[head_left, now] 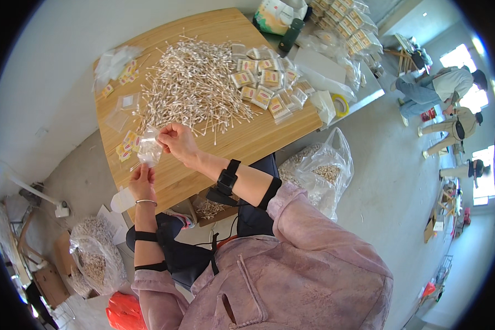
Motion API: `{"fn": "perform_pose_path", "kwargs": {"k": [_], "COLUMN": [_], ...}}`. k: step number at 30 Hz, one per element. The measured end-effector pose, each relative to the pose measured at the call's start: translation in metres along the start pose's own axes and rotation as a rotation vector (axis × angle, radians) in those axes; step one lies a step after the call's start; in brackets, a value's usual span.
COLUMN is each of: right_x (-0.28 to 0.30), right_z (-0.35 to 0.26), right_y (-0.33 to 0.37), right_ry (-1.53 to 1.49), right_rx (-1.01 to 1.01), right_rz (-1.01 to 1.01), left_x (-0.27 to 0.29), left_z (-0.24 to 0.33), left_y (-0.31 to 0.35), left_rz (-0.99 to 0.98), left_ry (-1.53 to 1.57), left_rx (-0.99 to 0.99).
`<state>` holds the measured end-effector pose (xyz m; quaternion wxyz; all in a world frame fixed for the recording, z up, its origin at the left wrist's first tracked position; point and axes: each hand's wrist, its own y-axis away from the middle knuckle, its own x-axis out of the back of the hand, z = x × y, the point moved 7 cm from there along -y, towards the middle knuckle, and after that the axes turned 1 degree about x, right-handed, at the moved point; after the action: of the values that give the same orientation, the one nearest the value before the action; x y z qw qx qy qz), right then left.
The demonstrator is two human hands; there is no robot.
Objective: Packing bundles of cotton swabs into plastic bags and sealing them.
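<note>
Between my two hands is a small clear plastic bag (149, 149), held up over the table's near left side. My left hand (143, 182) pinches its lower end, and the fingers of my right hand (177, 144) are closed on its upper right edge. Whether anything lies inside the bag, I cannot tell. Just beyond my hands spreads a big loose heap of cotton swabs (187, 88) with wooden sticks. Small yellow-and-white printed cards (127, 144) lie left of the bag. Packed bags of swabs (264, 77) with such cards are piled right of the heap.
Empty clear bags (115, 63) lie at the table's (231, 148) far left. A roll of yellow tape (340, 105) and a dark green bottle (291, 36) are at the right. Big sacks of swabs (96, 258) (322, 170) stand on the floor on both sides. Several people (451, 88) are farther right.
</note>
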<state>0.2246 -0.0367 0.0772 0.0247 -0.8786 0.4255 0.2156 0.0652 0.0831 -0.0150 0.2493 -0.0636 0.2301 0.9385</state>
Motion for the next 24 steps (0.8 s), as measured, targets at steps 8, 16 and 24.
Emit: {"fn": "perform_pose_path", "kwargs": {"k": [8, 16, 24], "right_x": [0.027, 0.015, -0.042], "right_z": [-0.004, -0.006, 0.007], "right_y": [-0.019, -0.007, 0.008], "right_ry": [-0.017, 0.030, 0.245], "right_rx": [0.027, -0.295, -0.308], "right_rz": [0.140, -0.138, -0.538], "left_x": [-0.002, -0.032, -0.011], "left_z": [0.031, 0.029, 0.056], "left_y": [-0.020, 0.025, 0.064], "left_rz": [0.186, -0.109, -0.205], "left_ry": [-0.029, -0.103, -0.402], "left_rx": [-0.077, -0.051, -0.108]}}
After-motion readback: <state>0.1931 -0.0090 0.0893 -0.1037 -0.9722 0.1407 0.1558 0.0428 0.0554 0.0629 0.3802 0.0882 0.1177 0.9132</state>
